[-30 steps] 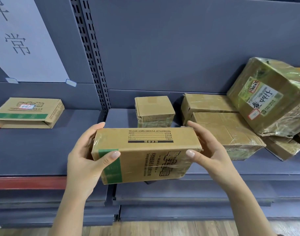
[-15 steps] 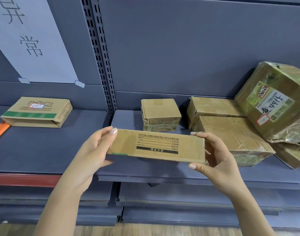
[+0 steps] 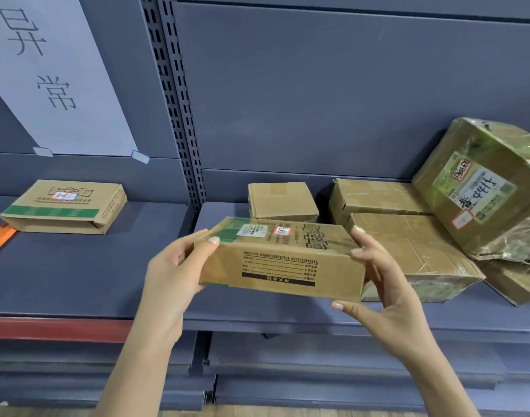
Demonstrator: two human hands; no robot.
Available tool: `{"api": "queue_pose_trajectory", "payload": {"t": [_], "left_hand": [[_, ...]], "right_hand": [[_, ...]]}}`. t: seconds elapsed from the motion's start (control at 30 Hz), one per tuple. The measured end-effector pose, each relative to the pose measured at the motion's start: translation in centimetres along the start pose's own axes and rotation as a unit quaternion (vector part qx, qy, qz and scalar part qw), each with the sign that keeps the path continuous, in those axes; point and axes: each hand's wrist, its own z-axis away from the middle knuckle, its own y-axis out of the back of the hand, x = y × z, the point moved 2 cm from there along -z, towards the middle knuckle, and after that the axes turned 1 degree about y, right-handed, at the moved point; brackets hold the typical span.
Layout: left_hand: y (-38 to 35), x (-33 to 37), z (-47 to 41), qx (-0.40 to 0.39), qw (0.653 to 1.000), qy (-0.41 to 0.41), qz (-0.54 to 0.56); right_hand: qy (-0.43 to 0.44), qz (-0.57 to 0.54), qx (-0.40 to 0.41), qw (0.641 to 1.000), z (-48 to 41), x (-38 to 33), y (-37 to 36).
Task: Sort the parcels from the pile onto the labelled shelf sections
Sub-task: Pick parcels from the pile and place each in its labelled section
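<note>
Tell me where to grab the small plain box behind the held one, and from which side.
I'd grip the small plain box across its left and right faces, coming down from above. It sits flat and alone, with bare shelf on its left and a gap before the taped parcels on its right; its back is close to the panel, and the held box blocks the front.

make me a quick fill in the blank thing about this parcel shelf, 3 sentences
1. The left hand and right hand together hold ____ parcel.
2. The flat box below the paper sign carries a ____ stripe.
3. The pile lies ____ of the slotted upright.

Missing words: one; green; right.
</note>
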Motion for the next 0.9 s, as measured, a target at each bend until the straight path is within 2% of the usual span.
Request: {"api": "queue_pose_trajectory", "payload": {"t": [0.1, 0.2, 0.3, 0.43, 0.7, 0.9], "left_hand": [[-0.3, -0.5, 0.6, 0.023, 0.999, -0.008, 0.045], [-0.4, -1.3, 1.3, 0.050, 0.996, -0.013, 0.078], [-0.7, -1.8, 1.8, 0.066, 0.993, -0.028, 0.097], [-0.7, -2.4, 2.3, 0.075, 0.990, -0.057, 0.103], [-0.5, -3.9, 3.4, 0.069, 0.985, -0.109, 0.119], [-0.1, -4.8, 3.5, 0.024, 0.990, -0.112, 0.084]], "right_hand": [[-0.028, -0.006, 0.005, 1.000, 0.0, 0.5, -0.2], [-0.129, -0.104, 0.024, 0.986, 0.1, 1.4, -0.7], [-0.201, -0.158, 0.007, 0.967, 0.1, 1.4, -1.0], [-0.213, -0.183, -0.009, 0.960, -0.3, 0.3, -1.2], [-0.239, -0.202, 0.057, 0.948, -0.5, 0.1, -2.3], [-0.230, -0.249, 0.078, 0.938, -0.4, 1.1, -2.1]]}}
